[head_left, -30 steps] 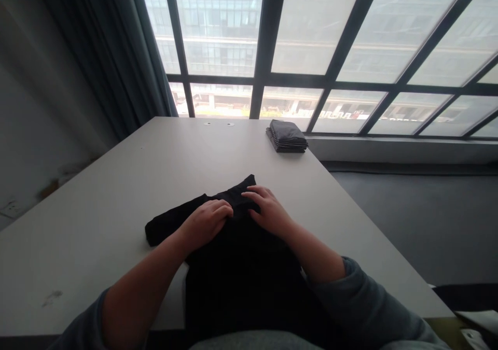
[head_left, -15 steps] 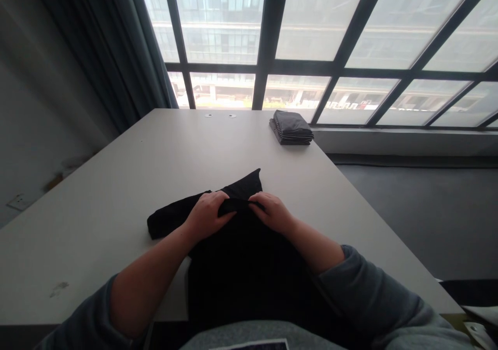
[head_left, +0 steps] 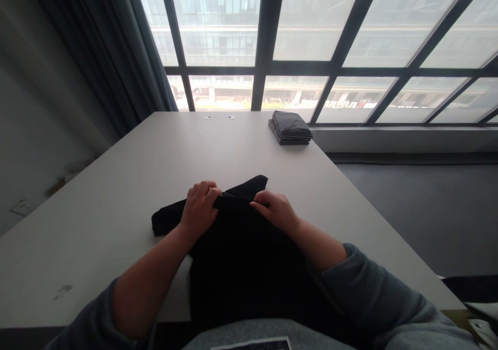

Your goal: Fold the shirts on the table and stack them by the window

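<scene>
A black garment (head_left: 241,256) lies over the near edge of the white table, its lower part hanging toward my body. One dark piece of it points out to the left and another up beyond my hands. My left hand (head_left: 199,207) is closed on the upper edge of the cloth, knuckles up. To its right, my right hand (head_left: 275,209) pinches the same edge between thumb and fingers. A short stretch of the edge runs between both hands. The fingertips are partly hidden in the dark cloth.
A folded stack of grey cloths (head_left: 290,128) sits at the far right corner of the white table (head_left: 202,153). Beyond the table are large windows, with a dark curtain (head_left: 120,54) at the left. Some items show at the lower right beside the table.
My left hand has shifted left and turned knuckles up, its grip now farther from my right hand. The garment's upper corner has moved slightly right and nearer. My right hand has barely moved.
</scene>
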The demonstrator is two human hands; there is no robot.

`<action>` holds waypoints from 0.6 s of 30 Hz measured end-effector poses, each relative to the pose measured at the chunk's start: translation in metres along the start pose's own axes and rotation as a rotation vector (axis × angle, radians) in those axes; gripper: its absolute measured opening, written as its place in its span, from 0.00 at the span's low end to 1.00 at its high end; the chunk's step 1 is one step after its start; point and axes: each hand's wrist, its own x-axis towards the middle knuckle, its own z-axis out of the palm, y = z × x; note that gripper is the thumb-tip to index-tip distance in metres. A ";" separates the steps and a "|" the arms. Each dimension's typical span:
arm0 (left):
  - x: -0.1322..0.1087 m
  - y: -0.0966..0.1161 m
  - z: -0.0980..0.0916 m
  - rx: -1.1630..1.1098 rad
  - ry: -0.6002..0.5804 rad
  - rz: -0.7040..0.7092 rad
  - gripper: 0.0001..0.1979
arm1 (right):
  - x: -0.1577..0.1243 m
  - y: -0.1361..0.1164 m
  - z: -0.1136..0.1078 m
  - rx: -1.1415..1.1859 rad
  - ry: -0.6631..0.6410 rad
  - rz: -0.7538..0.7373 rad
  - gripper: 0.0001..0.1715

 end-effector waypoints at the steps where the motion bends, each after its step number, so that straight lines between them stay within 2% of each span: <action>1: 0.000 0.000 0.000 -0.025 0.001 -0.006 0.11 | -0.001 0.001 0.000 -0.004 -0.003 -0.005 0.15; 4: -0.001 -0.003 0.002 -0.158 -0.045 -0.060 0.13 | -0.002 0.006 0.000 -0.018 -0.009 -0.032 0.15; 6: -0.001 -0.005 0.003 -0.235 -0.091 -0.145 0.13 | -0.002 0.009 -0.001 -0.033 -0.022 -0.072 0.16; 11: -0.001 -0.006 0.002 -0.237 -0.184 -0.388 0.11 | 0.001 0.004 -0.008 -0.117 0.007 -0.220 0.15; 15: -0.003 -0.008 0.004 -0.175 -0.115 -0.427 0.10 | 0.005 -0.007 -0.007 -0.175 -0.092 -0.287 0.14; 18: -0.004 -0.011 0.008 -0.159 -0.074 -0.451 0.11 | 0.005 -0.004 -0.001 -0.180 -0.160 -0.202 0.07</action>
